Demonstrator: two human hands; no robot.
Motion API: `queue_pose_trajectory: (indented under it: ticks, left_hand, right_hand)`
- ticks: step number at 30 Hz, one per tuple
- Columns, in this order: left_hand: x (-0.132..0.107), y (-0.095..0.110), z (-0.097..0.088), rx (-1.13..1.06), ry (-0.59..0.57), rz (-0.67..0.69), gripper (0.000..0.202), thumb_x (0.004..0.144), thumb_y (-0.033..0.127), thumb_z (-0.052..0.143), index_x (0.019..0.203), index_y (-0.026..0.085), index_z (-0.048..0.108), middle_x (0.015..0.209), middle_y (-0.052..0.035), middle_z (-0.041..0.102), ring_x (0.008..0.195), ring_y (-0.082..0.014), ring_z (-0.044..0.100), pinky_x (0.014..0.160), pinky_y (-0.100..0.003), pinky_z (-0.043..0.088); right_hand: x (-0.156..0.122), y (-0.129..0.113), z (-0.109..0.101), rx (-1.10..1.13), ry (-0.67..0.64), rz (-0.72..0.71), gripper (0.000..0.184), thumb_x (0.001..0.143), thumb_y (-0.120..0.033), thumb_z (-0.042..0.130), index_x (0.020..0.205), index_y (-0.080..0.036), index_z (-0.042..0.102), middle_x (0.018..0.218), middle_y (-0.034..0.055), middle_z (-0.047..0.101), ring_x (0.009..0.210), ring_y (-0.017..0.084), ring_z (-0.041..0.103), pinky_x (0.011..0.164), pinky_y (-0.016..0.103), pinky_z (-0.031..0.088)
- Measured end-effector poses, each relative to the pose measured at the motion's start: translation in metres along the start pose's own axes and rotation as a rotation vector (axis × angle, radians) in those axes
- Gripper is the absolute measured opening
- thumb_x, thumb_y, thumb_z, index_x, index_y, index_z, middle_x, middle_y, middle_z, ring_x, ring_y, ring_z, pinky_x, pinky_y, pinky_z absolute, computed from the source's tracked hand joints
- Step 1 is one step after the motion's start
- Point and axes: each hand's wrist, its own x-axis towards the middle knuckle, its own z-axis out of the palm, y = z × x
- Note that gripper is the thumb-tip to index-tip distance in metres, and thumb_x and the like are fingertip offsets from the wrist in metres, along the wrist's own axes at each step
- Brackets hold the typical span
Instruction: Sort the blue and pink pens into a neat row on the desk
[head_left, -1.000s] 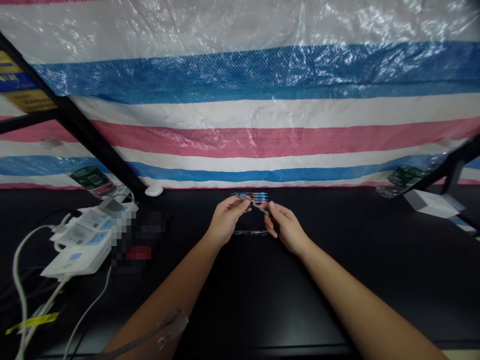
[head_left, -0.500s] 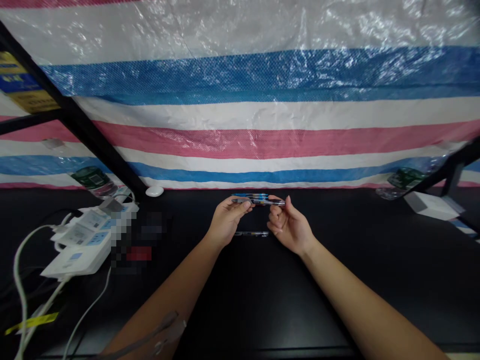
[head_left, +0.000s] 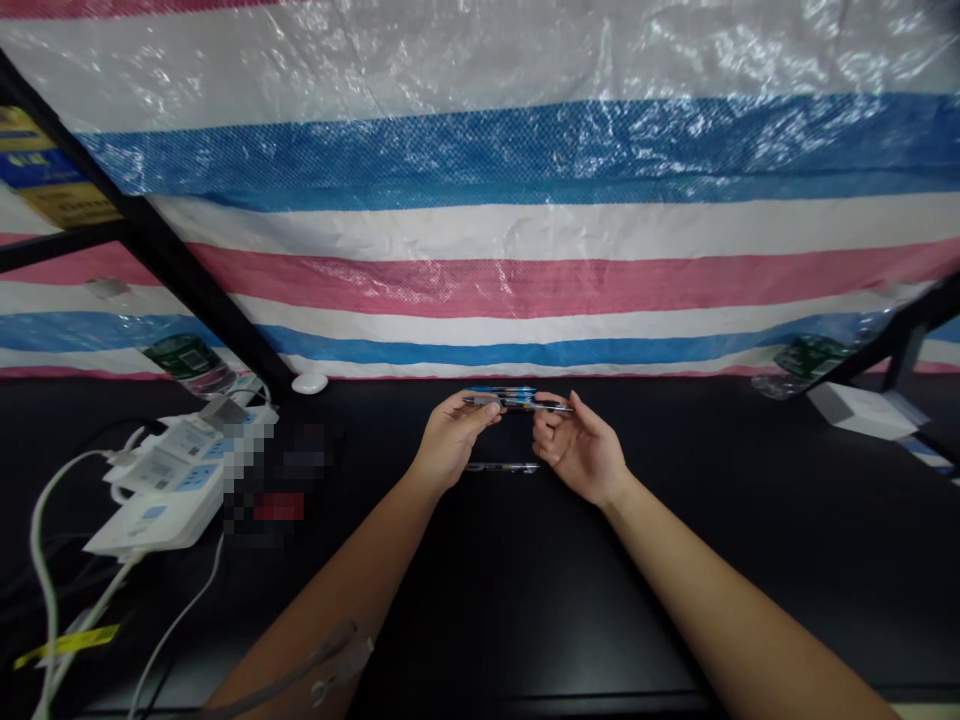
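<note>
A slim pen point(head_left: 517, 403) with a clear and dark barrel is held level between my two hands. My left hand point(head_left: 454, 440) pinches its left end between thumb and fingers. At the other end, my right hand point(head_left: 581, 450) has curled fingers under the pen and the thumb beside its tip. Just behind lie blue pens point(head_left: 501, 390), partly covered by the held one. Closer to me, another clear, dark pen point(head_left: 502, 467) lies flat on the black table point(head_left: 525, 600), below and apart from both hands.
To the left are a white power strip point(head_left: 180, 490) with plugs and cables, and a white mouse-like object point(head_left: 309, 383). Black frame bars point(head_left: 202, 290) rise at both sides. A white box point(head_left: 862, 410) and a green-labelled bottle point(head_left: 810, 355) stand right. A striped sheet point(head_left: 525, 290) hangs behind.
My right thumb has shifted slightly left and up at the pen's end, and the pen's right part looks a little turned. My left hand keeps its pinch almost unmoved.
</note>
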Motion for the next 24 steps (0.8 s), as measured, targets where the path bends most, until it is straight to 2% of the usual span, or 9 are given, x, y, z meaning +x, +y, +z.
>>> queue_pose_trajectory:
  ticks: [3, 7, 11, 14, 16, 19, 24]
  left_hand:
    - [0.001, 0.001, -0.003, 0.103, -0.022, -0.001, 0.027, 0.067, 0.023, 0.089, 0.091, 0.019, 0.078, 0.085, -0.0041, 0.076, 0.084, -0.0177, 0.069, 0.089, -0.035, 0.051]
    - [0.005, 0.005, -0.011, 0.230, -0.030, 0.020, 0.025, 0.071, 0.026, 0.086, 0.094, 0.020, 0.079, 0.092, -0.0061, 0.077, 0.089, -0.0199, 0.069, 0.091, -0.037, 0.050]
    - [0.017, 0.005, -0.030, 0.361, 0.073, 0.107, 0.023, 0.077, 0.035, 0.081, 0.093, 0.019, 0.078, 0.092, -0.0070, 0.077, 0.091, -0.0222, 0.069, 0.088, -0.037, 0.050]
    - [0.025, 0.001, -0.047, 0.529, 0.161, 0.197, 0.020, 0.080, 0.036, 0.078, 0.091, 0.020, 0.078, 0.093, -0.0072, 0.076, 0.090, -0.0225, 0.068, 0.089, -0.037, 0.049]
    - [0.029, -0.003, -0.056, 0.670, 0.193, 0.281, 0.016, 0.080, 0.032, 0.078, 0.092, 0.022, 0.079, 0.095, -0.0070, 0.075, 0.087, -0.0225, 0.066, 0.085, -0.036, 0.049]
    - [0.030, -0.007, -0.064, 0.915, 0.129, 0.377, 0.014, 0.082, 0.026, 0.073, 0.096, 0.025, 0.079, 0.102, -0.0077, 0.072, 0.095, -0.0257, 0.063, 0.086, -0.039, 0.048]
    - [0.026, -0.009, -0.064, 1.176, 0.033, 0.422, 0.020, 0.085, 0.021, 0.069, 0.102, 0.027, 0.078, 0.103, -0.0088, 0.070, 0.102, -0.0307, 0.058, 0.096, -0.047, 0.044]
  right_hand:
    - [0.003, -0.001, -0.005, -0.089, 0.031, 0.010, 0.041, 0.093, -0.059, 0.056, 0.100, -0.021, 0.071, 0.078, 0.0053, 0.064, 0.063, 0.016, 0.055, 0.053, 0.028, 0.039]
    - [0.005, 0.001, -0.012, -0.415, -0.001, -0.084, 0.036, 0.085, -0.046, 0.074, 0.111, -0.020, 0.072, 0.081, 0.0024, 0.068, 0.066, 0.015, 0.058, 0.059, 0.028, 0.042]
    - [0.008, 0.006, -0.017, -0.846, -0.051, -0.154, 0.025, 0.089, -0.043, 0.068, 0.095, -0.020, 0.076, 0.090, 0.0056, 0.074, 0.082, 0.021, 0.064, 0.077, 0.035, 0.047]
    - [0.008, 0.012, -0.018, -1.066, -0.080, -0.259, 0.020, 0.090, -0.039, 0.069, 0.092, -0.022, 0.079, 0.093, 0.0064, 0.075, 0.088, 0.023, 0.065, 0.084, 0.038, 0.046]
    - [0.008, 0.014, -0.017, -1.153, -0.114, -0.314, 0.016, 0.089, -0.036, 0.071, 0.090, -0.024, 0.080, 0.090, 0.0059, 0.074, 0.089, 0.024, 0.064, 0.088, 0.040, 0.045]
    - [0.006, 0.015, -0.015, -1.223, -0.165, -0.311, 0.014, 0.089, -0.035, 0.070, 0.089, -0.026, 0.080, 0.086, 0.0045, 0.073, 0.088, 0.024, 0.063, 0.089, 0.041, 0.045]
    - [0.004, 0.014, -0.015, -1.255, -0.196, -0.299, 0.013, 0.090, -0.034, 0.069, 0.093, -0.027, 0.080, 0.089, 0.0044, 0.074, 0.092, 0.025, 0.062, 0.090, 0.043, 0.044]
